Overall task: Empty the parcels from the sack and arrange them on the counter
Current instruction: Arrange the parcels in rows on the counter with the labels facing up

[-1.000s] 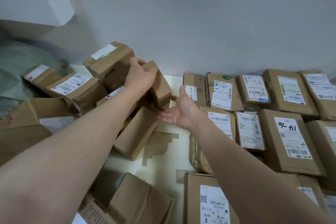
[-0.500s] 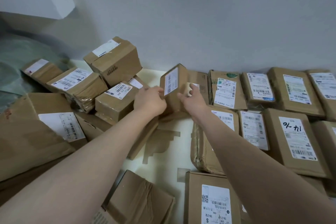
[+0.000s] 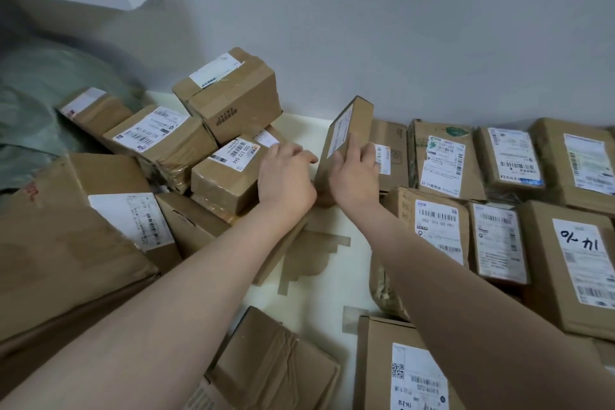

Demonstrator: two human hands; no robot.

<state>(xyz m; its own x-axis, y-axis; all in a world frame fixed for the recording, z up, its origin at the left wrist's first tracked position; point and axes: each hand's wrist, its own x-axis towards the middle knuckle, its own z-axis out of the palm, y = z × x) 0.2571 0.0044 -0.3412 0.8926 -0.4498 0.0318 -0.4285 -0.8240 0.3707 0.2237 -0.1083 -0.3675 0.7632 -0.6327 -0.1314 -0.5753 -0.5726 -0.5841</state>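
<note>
A small flat brown parcel [image 3: 352,123] stands on its edge on the cream counter [image 3: 336,280], label facing left. My right hand [image 3: 354,176] grips its near right side, thumb on the labelled face. My left hand [image 3: 286,176] sits just left of it, fingers loose, fingertips at the parcel's lower left edge. A grey-green sack [image 3: 33,103] lies slumped at the far left. In front of the sack, a loose pile of parcels [image 3: 229,100] leans together. On the right, labelled parcels lie flat in rows [image 3: 439,163].
A grey wall runs close behind the counter. A large flat box [image 3: 66,243] lies at the left front. More parcels [image 3: 399,369] and a taped box [image 3: 276,366] sit near the front edge. Brown tape strips [image 3: 312,253] stick to the bare strip of counter between pile and rows.
The small parcel came out of the pile, turned onto its edge and moved right toward the rows. My right hand took hold of it; my left hand has slipped back off it.
</note>
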